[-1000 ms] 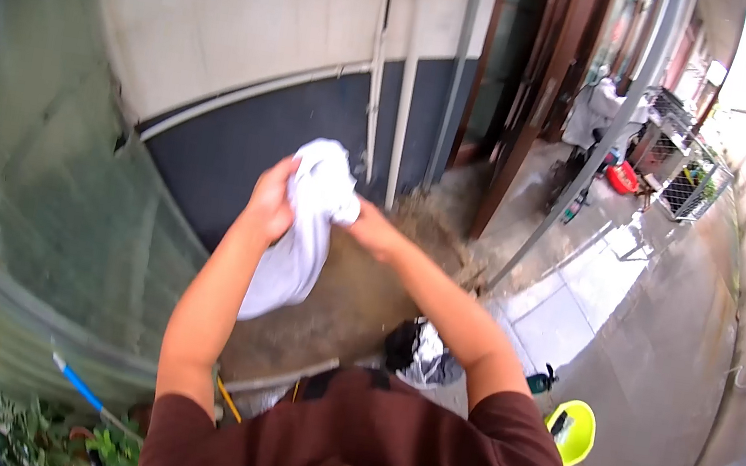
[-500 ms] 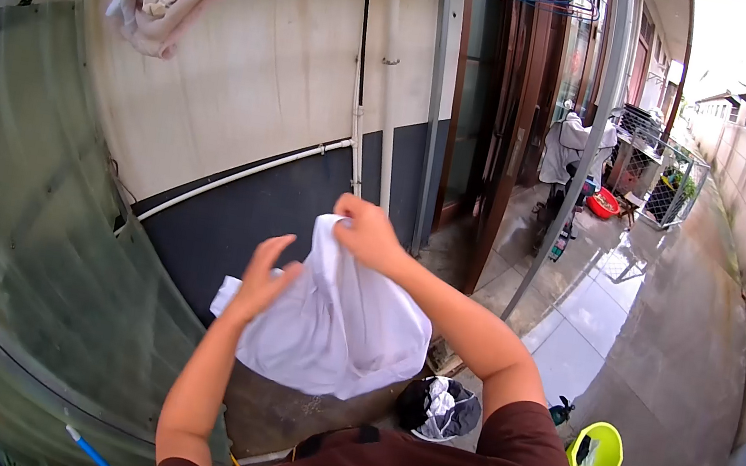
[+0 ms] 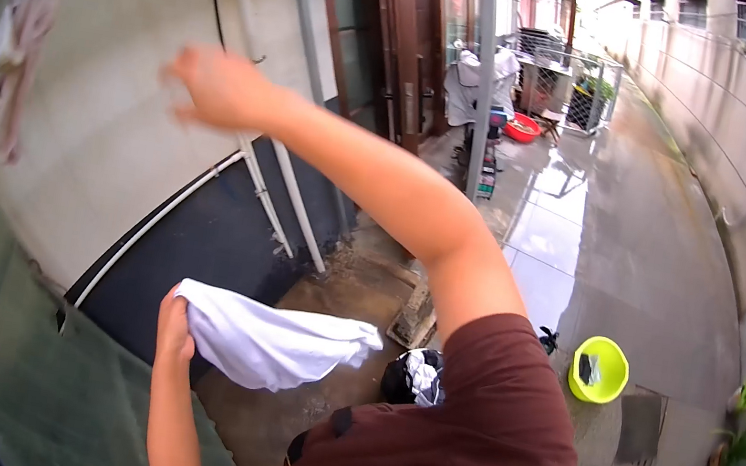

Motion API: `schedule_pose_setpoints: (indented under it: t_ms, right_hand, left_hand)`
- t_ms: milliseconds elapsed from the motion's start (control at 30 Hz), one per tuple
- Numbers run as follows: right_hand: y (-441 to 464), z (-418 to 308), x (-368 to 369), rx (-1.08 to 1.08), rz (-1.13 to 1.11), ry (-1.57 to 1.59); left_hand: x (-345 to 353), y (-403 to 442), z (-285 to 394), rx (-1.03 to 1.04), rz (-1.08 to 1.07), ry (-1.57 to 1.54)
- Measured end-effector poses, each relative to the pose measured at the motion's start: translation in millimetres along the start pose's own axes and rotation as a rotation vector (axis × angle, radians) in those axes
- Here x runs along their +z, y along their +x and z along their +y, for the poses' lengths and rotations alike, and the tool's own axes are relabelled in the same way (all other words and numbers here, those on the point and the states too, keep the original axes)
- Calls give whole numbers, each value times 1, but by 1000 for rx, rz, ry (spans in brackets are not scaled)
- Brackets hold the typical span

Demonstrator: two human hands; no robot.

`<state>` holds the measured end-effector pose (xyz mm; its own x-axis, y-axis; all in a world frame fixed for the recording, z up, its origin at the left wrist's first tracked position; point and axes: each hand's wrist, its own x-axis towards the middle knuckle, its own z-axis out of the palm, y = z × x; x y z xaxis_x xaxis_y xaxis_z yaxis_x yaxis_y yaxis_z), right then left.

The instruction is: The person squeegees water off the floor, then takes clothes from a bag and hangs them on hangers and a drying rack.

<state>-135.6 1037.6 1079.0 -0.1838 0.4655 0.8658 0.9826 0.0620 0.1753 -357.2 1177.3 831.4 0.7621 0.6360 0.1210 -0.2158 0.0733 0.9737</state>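
My left hand [image 3: 177, 324] is closed on one end of a white cloth [image 3: 275, 342], which stretches out to the right over the wet ground. Raised in front of the pale wall, my right hand [image 3: 216, 89] is away from the cloth; its fingers are apart but blurred, and nothing shows in them. Below and right of the cloth, a basket [image 3: 414, 377] of dark and white clothes is partly hidden by my right sleeve.
Pale laundry [image 3: 7, 67] hangs at the upper left. A yellow-green basin [image 3: 598, 370] stands right of me. A grey metal post [image 3: 485, 86] rises before brown doors [image 3: 401, 44]. Farther back are a red basin [image 3: 522, 128] and a wire fence [image 3: 596, 98].
My right hand has let go of the cloth and moved up and left. My left hand has taken hold of the cloth's end and moved lower. The view has turned right.
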Motion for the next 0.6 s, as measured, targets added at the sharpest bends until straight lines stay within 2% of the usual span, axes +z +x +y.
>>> schedule_pose_setpoints:
  t_ms: [33, 67, 133, 233, 300, 333, 400, 533, 600]
  right_hand:
    - [28, 18, -6, -66, 358, -120]
    - [53, 21, -31, 43, 478, -144]
    - [90, 45, -59, 62, 674, -340]
    - [103, 69, -109, 261, 717, -400]
    - [100, 114, -121, 306, 889, -540]
    - [93, 123, -133, 357, 903, -506]
    - [86, 180, -141, 444, 924, -640]
    - [82, 207, -143, 502, 875, -606]
    - [97, 214, -140, 336, 938, -514]
  left_hand:
    - [2, 2, -1, -14, 17, 2]
    - [3, 3, -2, -27, 41, 5]
    - [3, 5, -6, -27, 49, 51]
    - [-5, 8, -14, 1, 39, 164]
    - [-15, 8, -19, -9, 88, 247]
    - [-22, 10, -23, -4, 110, 304]
    - [-27, 4, -15, -4, 158, 400]
    - [-42, 3, -14, -33, 239, 476]
    - [-42, 2, -10, -24, 265, 473]
